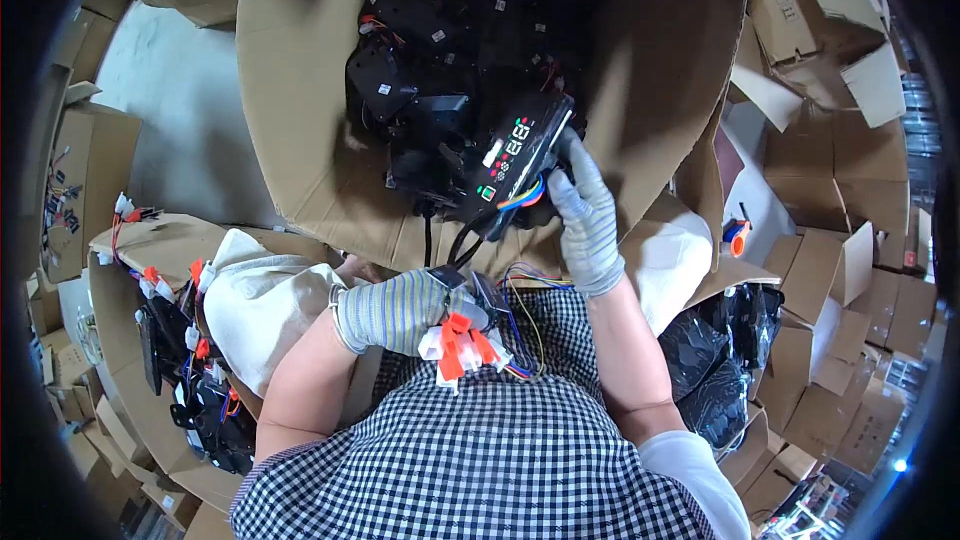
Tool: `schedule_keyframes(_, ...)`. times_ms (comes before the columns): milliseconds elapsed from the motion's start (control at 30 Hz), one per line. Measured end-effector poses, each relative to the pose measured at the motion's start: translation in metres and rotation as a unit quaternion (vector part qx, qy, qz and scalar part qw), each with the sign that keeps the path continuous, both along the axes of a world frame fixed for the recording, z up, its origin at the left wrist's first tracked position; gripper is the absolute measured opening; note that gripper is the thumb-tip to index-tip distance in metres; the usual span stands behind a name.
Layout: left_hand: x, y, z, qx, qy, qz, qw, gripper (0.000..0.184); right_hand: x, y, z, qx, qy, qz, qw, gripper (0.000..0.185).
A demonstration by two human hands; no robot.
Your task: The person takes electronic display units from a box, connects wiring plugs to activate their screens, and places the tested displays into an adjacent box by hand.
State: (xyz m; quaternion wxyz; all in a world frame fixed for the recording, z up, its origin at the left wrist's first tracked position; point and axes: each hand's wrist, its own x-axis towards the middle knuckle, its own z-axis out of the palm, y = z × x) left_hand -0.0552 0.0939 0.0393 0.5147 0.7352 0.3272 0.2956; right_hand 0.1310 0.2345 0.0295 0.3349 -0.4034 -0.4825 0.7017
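My left hand (pixel 395 312), in a striped knit glove, is closed around a bundle of wire connectors (pixel 460 348) with white and orange-red plugs, close to my apron. Black cables run up from it. My right hand (pixel 588 215), also gloved, grips the right edge of a black display panel (pixel 515 155) with lit-looking digits and small green and red symbols. Coloured wires (pixel 525 195) bend out beside the panel near my right fingers. The panel is tilted, over a large cardboard box (pixel 300 120) holding a pile of black plastic parts (pixel 480 30).
To the left, an open carton (pixel 120 360) holds black units with wires and plugs. Black bagged items (pixel 715 360) lie to the right. An orange tape roll or dispenser (pixel 736 237) is near the box's right side. Stacked cartons (pixel 840 170) crowd the right.
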Motion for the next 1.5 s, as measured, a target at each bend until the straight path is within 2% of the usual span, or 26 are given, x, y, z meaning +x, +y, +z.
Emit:
schedule_keyframes(67, 0.001, 0.003, 0.002, 0.016, 0.007, -0.008, 1.000, 0.029, 0.002, -0.009, -0.018, -0.075, 0.101, 0.028, 0.992, 0.053)
schedule_keyframes(100, 0.001, 0.005, 0.004, 0.030, 0.019, -0.018, 0.999, 0.028, 0.004, -0.011, -0.056, -0.128, 0.103, 0.053, 0.985, 0.050)
schedule_keyframes(133, 0.000, 0.004, 0.002, 0.034, 0.020, -0.015, 0.999, 0.028, -0.006, -0.012, -0.037, -0.166, 0.011, 0.117, 0.979, 0.043)
schedule_keyframes(200, -0.002, -0.006, -0.016, -0.014, 0.091, -0.033, 0.995, 0.032, 0.011, -0.026, -0.072, -0.027, -0.189, 0.197, 0.962, 0.035)
schedule_keyframes(300, -0.005, -0.012, -0.026, 0.015, 0.097, 0.035, 0.995, 0.033, 0.029, -0.051, -0.033, 0.107, -0.129, 0.202, 0.965, 0.031)
schedule_keyframes(333, -0.005, -0.010, -0.023, 0.026, 0.097, 0.075, 0.992, 0.033, 0.032, -0.059, -0.009, -0.065, 0.023, 0.218, 0.974, 0.032)
schedule_keyframes(400, -0.007, -0.006, -0.013, 0.009, 0.090, 0.089, 0.992, 0.033, 0.039, -0.060, 0.015, 0.152, -0.072, 0.303, 0.938, 0.031)
schedule_keyframes(433, -0.008, -0.004, -0.005, -0.028, 0.108, 0.100, 0.989, 0.033, 0.043, -0.059, 0.018, 0.155, -0.071, 0.302, 0.938, 0.031)
schedule_keyframes(467, -0.009, -0.003, -0.001, -0.065, 0.125, 0.111, 0.984, 0.032, 0.047, -0.059, 0.021, -0.001, -0.063, 0.383, 0.922, 0.030)
schedule_keyframes(533, -0.008, -0.002, 0.003, -0.018, 0.108, 0.122, 0.986, 0.030, 0.054, -0.053, 0.027, -0.157, -0.053, 0.451, 0.877, 0.030)
schedule_keyframes(600, -0.007, 0.000, 0.019, 0.038, -0.122, 0.200, 0.971, 0.032, 0.060, -0.040, 0.033, -0.062, 0.074, 0.391, 0.915, 0.026)
schedule_keyframes(633, -0.018, -0.014, 0.000, 0.096, -0.166, 0.246, 0.950, 0.030, 0.061, -0.029, 0.030, 0.014, 0.060, 0.291, 0.955, 0.023)
schedule_keyframes(667, -0.030, -0.026, -0.002, 0.042, -0.235, 0.298, 0.924, 0.033, 0.053, -0.013, 0.033, 0.027, 0.032, 0.197, 0.980, 0.025)
schedule_keyframes(733, -0.053, -0.047, 0.000, -0.158, -0.526, 0.401, 0.733, 0.042, 0.038, 0.019, 0.039, 0.050, -0.036, 0.001, 0.998, 0.030)
schedule_keyframes(767, -0.066, -0.051, 0.005, -0.181, -0.598, 0.417, 0.660, 0.047, 0.026, 0.047, 0.011, -0.026, -0.023, -0.097, 0.995, 0.029)
schedule_keyframes(833, -0.060, -0.029, 0.030, -0.006, -0.528, 0.505, 0.682, 0.034, 0.006, 0.095, -0.044, -0.073, 0.046, -0.195, 0.977, 0.024)
schedule_keyframes(867, -0.059, -0.022, 0.036, 0.083, -0.483, 0.544, 0.681, 0.028, -0.009, 0.113, -0.060, -0.079, -0.015, -0.263, 0.961, 0.030)
schedule_keyframes(900, -0.067, -0.019, 0.036, 0.066, -0.485, 0.483, 0.726, 0.026, -0.012, 0.135, -0.098, -0.071, -0.032, -0.260, 0.963, 0.032)
schedule_keyframes(933, -0.076, -0.017, 0.035, 0.049, -0.483, 0.418, 0.768, 0.025, -0.018, 0.158, -0.128, -0.049, -0.259, -0.202, 0.943, 0.044)
schedule_keyframes(967, -0.073, -0.020, 0.030, 0.004, -0.533, 0.474, 0.701, 0.024, -0.018, 0.196, -0.206, 0.008, -0.418, -0.127, 0.899, 0.052)
schedule_keyframes(1000, -0.072, -0.017, 0.029, 0.027, -0.407, 0.520, 0.750, 0.022, -0.034, 0.204, -0.196, 0.053, -0.621, -0.032, 0.781, 0.046)
schedule_keyframes(1033, -0.072, -0.017, 0.029, 0.008, -0.404, 0.515, 0.756, 0.020, -0.039, 0.205, -0.194, 0.074, -0.660, 0.014, 0.747, 0.046)
schedule_keyframes(1267, -0.082, -0.017, 0.014, -0.035, -0.390, 0.516, 0.762, 0.028, -0.034, 0.192, -0.191, 0.157, -0.636, 0.076, 0.751, 0.047)
schedule_keyframes(1300, -0.092, -0.021, -0.004, -0.005, -0.353, 0.495, 0.794, 0.029, -0.039, 0.191, -0.186, 0.122, -0.658, 0.072, 0.739, 0.030)
schedule_keyframes(1400, -0.079, -0.018, 0.009, 0.020, -0.275, 0.470, 0.838, 0.030, -0.035, 0.179, -0.180, 0.163, -0.594, -0.003, 0.788, 0.032)
schedule_keyframes(1500, -0.077, -0.022, 0.008, -0.021, -0.301, 0.503, 0.810, 0.032, -0.054, 0.175, -0.173, 0.149, -0.639, 0.045, 0.754, 0.032)
